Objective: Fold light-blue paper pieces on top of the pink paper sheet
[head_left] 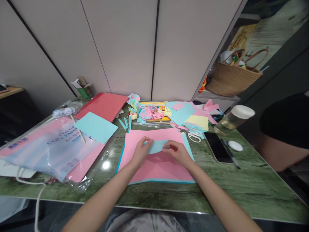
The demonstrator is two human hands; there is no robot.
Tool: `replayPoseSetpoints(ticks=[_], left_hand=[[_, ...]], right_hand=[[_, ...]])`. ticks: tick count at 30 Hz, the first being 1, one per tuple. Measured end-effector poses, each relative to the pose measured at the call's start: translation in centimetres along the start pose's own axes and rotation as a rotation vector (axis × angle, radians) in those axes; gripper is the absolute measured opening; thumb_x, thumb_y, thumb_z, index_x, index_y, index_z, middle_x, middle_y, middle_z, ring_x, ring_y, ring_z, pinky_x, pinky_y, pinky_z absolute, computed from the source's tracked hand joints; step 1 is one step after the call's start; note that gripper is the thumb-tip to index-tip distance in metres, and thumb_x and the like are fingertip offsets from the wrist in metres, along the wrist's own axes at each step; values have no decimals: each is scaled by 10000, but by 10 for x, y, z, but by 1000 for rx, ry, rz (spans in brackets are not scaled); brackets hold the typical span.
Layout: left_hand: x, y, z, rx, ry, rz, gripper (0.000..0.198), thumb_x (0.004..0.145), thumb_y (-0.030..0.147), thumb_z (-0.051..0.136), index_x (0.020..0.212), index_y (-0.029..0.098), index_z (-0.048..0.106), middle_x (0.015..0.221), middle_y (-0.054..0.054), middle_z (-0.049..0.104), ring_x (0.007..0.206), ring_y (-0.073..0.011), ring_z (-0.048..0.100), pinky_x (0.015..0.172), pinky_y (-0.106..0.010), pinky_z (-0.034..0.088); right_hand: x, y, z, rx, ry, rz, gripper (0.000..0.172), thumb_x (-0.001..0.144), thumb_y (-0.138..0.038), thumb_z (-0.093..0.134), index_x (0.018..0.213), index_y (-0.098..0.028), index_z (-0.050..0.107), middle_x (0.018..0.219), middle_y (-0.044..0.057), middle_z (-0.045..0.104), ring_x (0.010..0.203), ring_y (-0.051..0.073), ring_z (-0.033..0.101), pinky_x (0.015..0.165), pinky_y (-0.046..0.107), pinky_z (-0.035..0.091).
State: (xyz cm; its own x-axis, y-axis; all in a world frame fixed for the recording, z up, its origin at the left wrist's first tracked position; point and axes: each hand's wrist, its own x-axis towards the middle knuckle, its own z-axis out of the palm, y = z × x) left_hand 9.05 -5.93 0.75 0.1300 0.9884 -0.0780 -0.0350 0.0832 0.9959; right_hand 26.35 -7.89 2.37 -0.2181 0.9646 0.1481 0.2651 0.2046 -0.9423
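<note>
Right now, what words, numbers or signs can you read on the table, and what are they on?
"COLOR COPY PAPER": on the clear plastic paper package.
The smaller characters beneath those words, and the package's other marks: too blurred to read.
Any print on the small green box: too small to read.

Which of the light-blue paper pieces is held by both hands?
The light-blue paper strip above the large pink paper sheet: left hand and right hand hold its ends. Others, like the larger light-blue paper sheet at left, lie unheld.
</note>
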Motion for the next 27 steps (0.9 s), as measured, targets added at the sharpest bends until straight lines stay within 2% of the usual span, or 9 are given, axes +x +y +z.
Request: replayPoseSetpoints(ticks=[3, 6, 10, 13, 15, 17, 21, 25, 27], left_hand=[[-6, 6, 4, -59, -93, -43, 269, 725, 425, 521, 692, 183, 410, 590, 36, 520, 524, -93, 514, 497, -187, 367], [-12, 15, 4, -135, -246, -147, 279, 699, 426, 563, 754, 182, 441, 651, -15, 607, 600, -150, 598, 536, -225, 409], [-16, 19, 5, -190, -365, -204, 375, 717, 467, 528, 954, 182, 471, 833, -89, 651, 720, -203, 631, 604, -281, 442], [-13, 13, 5, 14, -368, -96, 494, 638, 425, 628, 1038, 162, 507, 902, -103, 644, 787, -216, 611, 652, -287, 437], [-12, 10, 5, 150, -354, 13, 472, 606, 371, 666, 1014, 160, 559, 942, -84, 635, 846, -211, 583, 705, -277, 423], [-11, 9, 5, 209, -368, 70, 393, 637, 358, 638, 973, 158, 596, 921, -59, 639, 828, -194, 571, 684, -258, 419], [-12, 10, 6, 222, -385, 23, 355, 700, 397, 556, 939, 139, 607, 759, -39, 648, 651, -157, 564, 518, -223, 398], [-13, 9, 8, 210, -346, -16, 354, 723, 430, 514, 908, 143, 609, 757, -55, 656, 642, -167, 587, 467, -213, 405], [-13, 8, 9, 220, -326, -7, 342, 727, 427, 509, 891, 147, 616, 786, -60, 660, 660, -172, 595, 463, -211, 417]], right_hand=[[3, 5, -1, 29, 100, 31, 167, 717, -349, 567, 729, -183, 571, 671, 9, 592, 633, 136, 532, 609, 262, 410], [5, 6, -4, 38, 150, 33, 162, 740, -353, 534, 757, -193, 552, 663, 4, 572, 631, 138, 525, 595, 259, 405], [6, 3, -4, 41, 103, 31, 129, 719, -323, 560, 761, -201, 569, 676, -3, 557, 626, 131, 501, 582, 250, 395], [4, 1, 1, 46, 26, 29, 109, 714, -294, 562, 759, -199, 589, 693, 0, 569, 640, 132, 504, 600, 253, 399], [2, 0, 3, 52, 7, 23, 101, 723, -277, 549, 764, -196, 592, 719, 5, 579, 671, 137, 515, 635, 261, 405], [2, 0, 5, 63, 17, 13, 92, 725, -264, 545, 765, -194, 589, 757, 13, 582, 719, 145, 523, 673, 267, 408], [4, 4, 8, 91, 83, -2, 116, 706, -270, 565, 795, -195, 570, 832, 24, 561, 763, 143, 521, 688, 259, 413], [6, 11, 11, 155, 162, 71, 405, 683, -293, 582, 1067, -234, 468, 885, 16, 525, 665, 112, 509, 609, 243, 420], [7, 13, 11, 181, 140, 120, 366, 688, -317, 574, 1033, -220, 497, 827, 7, 536, 642, 114, 508, 599, 243, 417]])
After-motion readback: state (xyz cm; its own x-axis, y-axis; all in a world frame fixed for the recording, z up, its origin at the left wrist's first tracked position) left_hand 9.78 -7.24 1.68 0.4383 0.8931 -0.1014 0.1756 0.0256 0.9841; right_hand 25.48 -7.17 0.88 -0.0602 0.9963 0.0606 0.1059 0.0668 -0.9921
